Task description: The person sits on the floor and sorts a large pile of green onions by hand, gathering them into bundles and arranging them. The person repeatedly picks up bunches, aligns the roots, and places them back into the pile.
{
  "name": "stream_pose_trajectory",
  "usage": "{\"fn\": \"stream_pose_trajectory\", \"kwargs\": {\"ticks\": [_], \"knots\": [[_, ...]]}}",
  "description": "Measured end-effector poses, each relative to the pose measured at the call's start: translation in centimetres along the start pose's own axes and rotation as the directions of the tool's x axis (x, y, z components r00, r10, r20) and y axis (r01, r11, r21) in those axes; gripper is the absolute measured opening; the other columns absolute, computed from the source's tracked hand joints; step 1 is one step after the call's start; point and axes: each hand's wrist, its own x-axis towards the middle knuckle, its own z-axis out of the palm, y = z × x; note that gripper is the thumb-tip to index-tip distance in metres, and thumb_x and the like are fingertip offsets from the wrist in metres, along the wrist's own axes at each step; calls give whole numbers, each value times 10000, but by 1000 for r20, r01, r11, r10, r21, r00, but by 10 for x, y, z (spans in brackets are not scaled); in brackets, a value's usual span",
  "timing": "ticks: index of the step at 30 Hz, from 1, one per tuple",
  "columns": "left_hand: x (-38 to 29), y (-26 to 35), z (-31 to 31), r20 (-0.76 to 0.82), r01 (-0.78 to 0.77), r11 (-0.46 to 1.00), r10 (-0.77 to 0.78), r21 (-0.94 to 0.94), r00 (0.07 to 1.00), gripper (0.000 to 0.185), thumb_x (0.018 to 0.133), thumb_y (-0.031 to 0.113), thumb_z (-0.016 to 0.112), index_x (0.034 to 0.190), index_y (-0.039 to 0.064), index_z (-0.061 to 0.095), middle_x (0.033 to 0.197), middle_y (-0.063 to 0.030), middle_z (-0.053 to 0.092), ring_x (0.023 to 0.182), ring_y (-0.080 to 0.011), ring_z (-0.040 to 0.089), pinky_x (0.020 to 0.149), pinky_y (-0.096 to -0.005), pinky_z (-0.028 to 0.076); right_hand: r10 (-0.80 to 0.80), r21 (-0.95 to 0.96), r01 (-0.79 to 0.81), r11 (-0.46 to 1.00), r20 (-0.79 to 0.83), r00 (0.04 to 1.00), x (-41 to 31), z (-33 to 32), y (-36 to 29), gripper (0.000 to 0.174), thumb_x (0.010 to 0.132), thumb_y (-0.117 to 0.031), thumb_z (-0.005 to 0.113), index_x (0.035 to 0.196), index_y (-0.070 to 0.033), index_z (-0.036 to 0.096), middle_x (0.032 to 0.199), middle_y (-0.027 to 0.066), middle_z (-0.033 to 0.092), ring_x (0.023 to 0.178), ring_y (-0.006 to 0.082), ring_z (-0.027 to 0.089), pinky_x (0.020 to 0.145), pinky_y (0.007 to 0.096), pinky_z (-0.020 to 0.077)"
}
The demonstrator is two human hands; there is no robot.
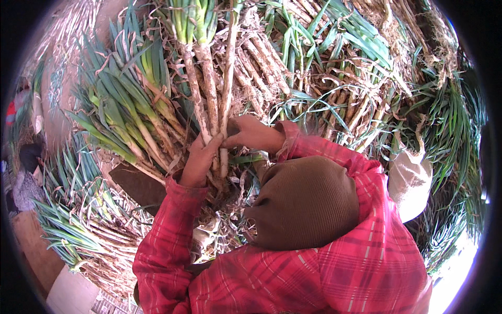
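Note:
My left hand (199, 159) closes around the lower part of a few long green onions (208, 86), which stand nearly upright with roots down and green leaves toward the top. Dry, brownish skin clings to their pale stalks. From the other side my right hand (253, 133) pinches the rightmost stalk (229, 74), thumb close to my left fingers; its other fingertips are partly hidden behind the stalk. The roots (219, 188) hang over peeled dry scraps (231, 231). Immediately left lies a slanted pile of green onions (133, 114).
More onion heaps lie ahead (262, 62), right (443, 129) and lower left (98, 235). A white sack (410, 184) is beside my right shoulder. A brown ribbed cap (306, 204) covers part of the view. Another person (27, 180) is partly visible at the left edge.

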Motion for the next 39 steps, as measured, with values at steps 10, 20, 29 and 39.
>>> {"fn": "stream_pose_trajectory", "kwargs": {"ticks": [10,20,29,39], "knots": [[-116,8,-3,249,353,933,-358,66,900,378,842,133,660,1174,34,509,847,-15,611,743,-74,558,613,-233,462,33,930,205,304,-225,974,60,-32,-19,549,861,-383,625,1244,-7,513,1116,141,621,1038,284,588,952,414,443],[-137,-32,-34,-242,-197,908,299,370,923,544,750,149,731,1206,-10,481,1016,-144,636,933,-169,597,812,-312,482,-628,813,396,426,-49,776,72,-29,-158,205,884,-169,591,1029,-32,545,796,46,633,660,175,613,594,283,519],[-94,-72,-79,-397,-61,870,285,489,872,381,880,259,631,1129,-6,517,899,-138,626,785,-209,616,699,-316,494,-337,212,292,933,220,916,169,37,-166,397,868,-333,580,1079,3,559,949,147,622,836,238,603,767,364,487],[-102,-153,-57,-325,-142,986,162,85,932,499,844,328,654,1136,-52,516,907,-141,666,786,-227,645,714,-376,513,38,-433,39,901,167,985,163,136,-20,692,769,-516,651,1023,123,575,933,278,634,899,373,636,826,421,479]]}}
